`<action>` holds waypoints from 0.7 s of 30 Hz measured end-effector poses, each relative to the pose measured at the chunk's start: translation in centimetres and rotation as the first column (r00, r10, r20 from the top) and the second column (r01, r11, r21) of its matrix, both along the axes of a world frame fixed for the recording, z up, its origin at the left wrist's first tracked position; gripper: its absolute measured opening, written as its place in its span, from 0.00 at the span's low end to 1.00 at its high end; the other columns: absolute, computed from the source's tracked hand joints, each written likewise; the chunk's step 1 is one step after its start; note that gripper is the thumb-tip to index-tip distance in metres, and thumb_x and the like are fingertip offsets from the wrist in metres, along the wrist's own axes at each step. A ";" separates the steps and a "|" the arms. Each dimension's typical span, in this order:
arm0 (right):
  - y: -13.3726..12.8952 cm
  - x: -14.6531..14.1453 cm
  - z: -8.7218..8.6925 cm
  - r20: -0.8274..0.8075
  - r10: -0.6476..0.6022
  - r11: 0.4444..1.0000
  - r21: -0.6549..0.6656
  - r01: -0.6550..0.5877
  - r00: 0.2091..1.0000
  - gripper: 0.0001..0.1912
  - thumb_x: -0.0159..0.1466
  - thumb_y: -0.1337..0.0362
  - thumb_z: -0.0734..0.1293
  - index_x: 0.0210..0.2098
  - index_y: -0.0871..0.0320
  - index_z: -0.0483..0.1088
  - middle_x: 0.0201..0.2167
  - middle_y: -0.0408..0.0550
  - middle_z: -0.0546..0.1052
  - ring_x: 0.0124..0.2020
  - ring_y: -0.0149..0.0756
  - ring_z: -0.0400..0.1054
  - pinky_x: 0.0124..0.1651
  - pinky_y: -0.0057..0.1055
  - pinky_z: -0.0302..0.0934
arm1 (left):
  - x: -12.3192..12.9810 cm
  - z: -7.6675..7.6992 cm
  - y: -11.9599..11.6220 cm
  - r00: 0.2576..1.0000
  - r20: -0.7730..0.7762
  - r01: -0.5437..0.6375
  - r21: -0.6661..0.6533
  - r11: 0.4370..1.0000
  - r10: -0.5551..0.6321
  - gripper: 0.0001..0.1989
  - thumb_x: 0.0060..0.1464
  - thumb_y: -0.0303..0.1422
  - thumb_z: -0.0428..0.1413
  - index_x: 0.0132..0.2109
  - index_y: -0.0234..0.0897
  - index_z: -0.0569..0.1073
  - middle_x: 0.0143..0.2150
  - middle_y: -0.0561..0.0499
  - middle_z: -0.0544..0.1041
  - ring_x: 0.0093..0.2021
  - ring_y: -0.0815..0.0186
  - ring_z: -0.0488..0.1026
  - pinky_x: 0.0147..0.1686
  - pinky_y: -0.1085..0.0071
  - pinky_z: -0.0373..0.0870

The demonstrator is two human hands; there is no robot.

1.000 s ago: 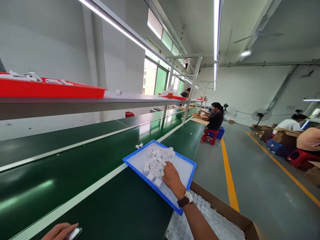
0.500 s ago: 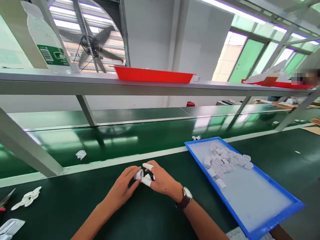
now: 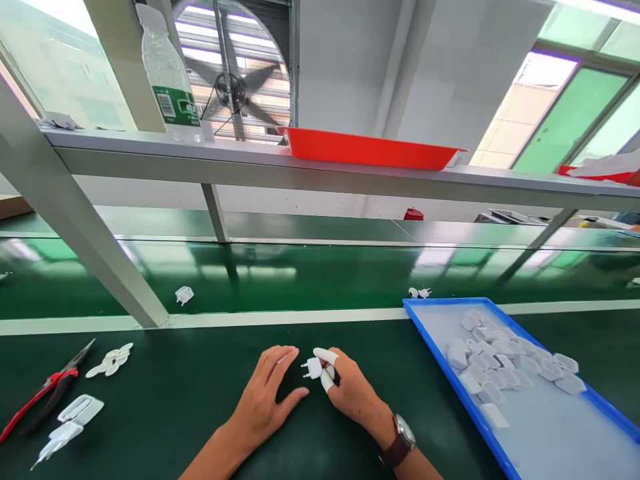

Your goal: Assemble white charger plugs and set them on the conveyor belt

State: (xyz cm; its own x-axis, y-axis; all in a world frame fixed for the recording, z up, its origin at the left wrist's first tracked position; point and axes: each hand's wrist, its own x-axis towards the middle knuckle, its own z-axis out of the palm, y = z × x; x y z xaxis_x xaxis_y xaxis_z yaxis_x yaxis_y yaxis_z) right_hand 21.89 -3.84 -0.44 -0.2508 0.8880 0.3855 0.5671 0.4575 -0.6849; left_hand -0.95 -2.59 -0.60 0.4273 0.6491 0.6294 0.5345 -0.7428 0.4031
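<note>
My right hand (image 3: 350, 390), with white finger cots on two fingertips and a watch on the wrist, pinches a small white plug part (image 3: 313, 367) with two prongs pointing left. My left hand (image 3: 267, 393) rests flat on the green bench just left of it, fingers spread, holding nothing. A blue tray (image 3: 435, 343) to the right holds several white plug housings (image 3: 500, 363).
Red-handled pliers (image 3: 43, 393), white plastic pieces (image 3: 75, 417) and small tabs (image 3: 110, 360) lie at the left. A loose white part (image 3: 184, 295) sits on the green conveyor belt. Overhead shelf carries a red tray (image 3: 370, 148) and a water bottle (image 3: 167, 73). A slanted metal post (image 3: 85, 240) stands at the left.
The view swung left from the tray to the bench. My right hand came off the blue tray with a white plug part; my left hand let go and now lies flat.
</note>
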 end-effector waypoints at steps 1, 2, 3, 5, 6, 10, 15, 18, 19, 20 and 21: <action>-0.2 -0.6 -0.1 -0.171 0.005 0.999 -0.049 -0.013 0.985 0.22 0.65 0.71 0.62 0.58 0.57 0.69 0.42 0.52 0.79 0.40 0.38 0.75 0.46 0.37 0.74 | 0.5 0.0 -0.7 0.999 0.029 0.016 -0.014 1.000 -0.016 0.32 0.62 0.39 0.61 0.68 0.44 0.60 0.60 0.38 0.71 0.60 0.48 0.71 0.59 0.52 0.73; -0.3 -1.2 -0.2 -0.312 0.001 0.993 -0.108 -0.037 0.950 0.20 0.66 0.67 0.63 0.58 0.56 0.69 0.43 0.51 0.79 0.40 0.38 0.77 0.45 0.37 0.75 | 1.1 0.0 -1.4 0.998 0.062 0.026 -0.040 0.999 -0.023 0.33 0.62 0.39 0.62 0.69 0.43 0.59 0.59 0.38 0.71 0.58 0.49 0.72 0.57 0.53 0.75; -0.5 -1.7 -0.2 -0.419 -0.008 0.984 -0.165 -0.067 0.908 0.19 0.67 0.63 0.65 0.58 0.55 0.69 0.44 0.51 0.80 0.40 0.39 0.78 0.46 0.38 0.76 | 1.5 -0.1 -1.9 0.995 0.097 0.035 -0.077 0.996 -0.027 0.33 0.62 0.39 0.61 0.69 0.43 0.58 0.59 0.38 0.71 0.56 0.50 0.74 0.55 0.55 0.76; -0.8 -2.5 -0.2 -0.546 -0.020 0.958 -0.249 -0.140 0.838 0.21 0.67 0.58 0.68 0.58 0.54 0.68 0.46 0.52 0.80 0.44 0.42 0.79 0.49 0.42 0.76 | 2.2 -0.3 -2.5 0.984 0.175 0.073 -0.155 0.985 -0.045 0.28 0.65 0.37 0.58 0.68 0.44 0.60 0.56 0.40 0.73 0.53 0.54 0.76 0.52 0.57 0.78; -0.9 -2.7 -0.2 -0.576 -0.021 0.946 -0.275 -0.170 0.817 0.22 0.66 0.57 0.68 0.59 0.54 0.67 0.48 0.52 0.80 0.47 0.43 0.78 0.51 0.44 0.75 | 2.4 -0.4 -2.5 0.974 0.220 0.091 -0.200 0.976 -0.046 0.24 0.65 0.36 0.57 0.66 0.44 0.62 0.55 0.41 0.75 0.51 0.55 0.77 0.52 0.58 0.78; -1.2 -2.1 0.0 -0.547 -0.042 0.961 -0.252 -0.117 0.836 0.27 0.66 0.59 0.69 0.63 0.55 0.62 0.51 0.55 0.77 0.51 0.44 0.76 0.56 0.46 0.72 | 1.9 0.1 -2.0 0.898 0.430 0.150 -0.496 0.855 0.093 0.16 0.66 0.41 0.55 0.58 0.43 0.71 0.48 0.46 0.79 0.46 0.58 0.79 0.49 0.62 0.79; -1.6 -1.4 0.1 -0.132 0.026 0.993 0.118 -0.010 0.991 0.36 0.64 0.69 0.69 0.69 0.51 0.57 0.63 0.58 0.66 0.65 0.49 0.62 0.66 0.51 0.62 | 1.2 2.4 -1.7 0.793 0.590 0.404 -0.699 0.591 0.155 0.22 0.60 0.49 0.60 0.53 0.39 0.77 0.43 0.46 0.80 0.40 0.59 0.78 0.45 0.62 0.78; -1.9 -1.7 0.1 -0.084 0.106 0.979 0.182 -0.089 0.991 0.30 0.67 0.72 0.64 0.66 0.50 0.60 0.54 0.54 0.73 0.56 0.43 0.70 0.57 0.43 0.70 | 1.4 2.9 -1.8 0.723 0.682 0.540 -0.656 0.528 0.109 0.22 0.55 0.46 0.66 0.52 0.40 0.78 0.48 0.45 0.79 0.49 0.55 0.77 0.53 0.59 0.75; -2.0 -1.9 0.1 -0.100 0.112 0.979 0.181 -0.093 0.989 0.29 0.67 0.72 0.62 0.66 0.50 0.60 0.50 0.52 0.75 0.51 0.40 0.72 0.54 0.40 0.71 | 1.5 2.8 -1.8 0.709 0.696 0.558 -0.651 0.515 0.111 0.22 0.53 0.45 0.67 0.52 0.40 0.78 0.48 0.44 0.79 0.50 0.55 0.77 0.54 0.59 0.75; -2.0 -1.9 0.1 -0.115 0.115 0.981 0.172 -0.094 0.987 0.28 0.68 0.72 0.62 0.66 0.50 0.60 0.47 0.50 0.75 0.47 0.38 0.73 0.51 0.38 0.72 | 1.5 2.7 -1.8 0.705 0.698 0.563 -0.659 0.499 0.126 0.22 0.53 0.44 0.68 0.51 0.40 0.78 0.48 0.44 0.79 0.49 0.55 0.77 0.52 0.59 0.75; -2.1 -2.0 0.2 -0.132 0.115 0.983 0.159 -0.093 0.985 0.28 0.68 0.72 0.62 0.66 0.50 0.59 0.45 0.49 0.75 0.44 0.37 0.73 0.50 0.37 0.72 | 1.5 2.6 -1.8 0.708 0.690 0.562 -0.678 0.474 0.149 0.22 0.53 0.44 0.68 0.51 0.39 0.78 0.47 0.44 0.80 0.46 0.56 0.78 0.50 0.60 0.76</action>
State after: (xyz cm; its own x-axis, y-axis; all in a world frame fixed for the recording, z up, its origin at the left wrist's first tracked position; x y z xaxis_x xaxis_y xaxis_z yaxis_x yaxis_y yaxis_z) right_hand 19.93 -5.90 -0.28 -0.2726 0.7882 0.5517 0.4140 0.6138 -0.6722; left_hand 0.54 -4.38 2.04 0.3977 0.9174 0.0129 -0.2113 0.0779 0.9743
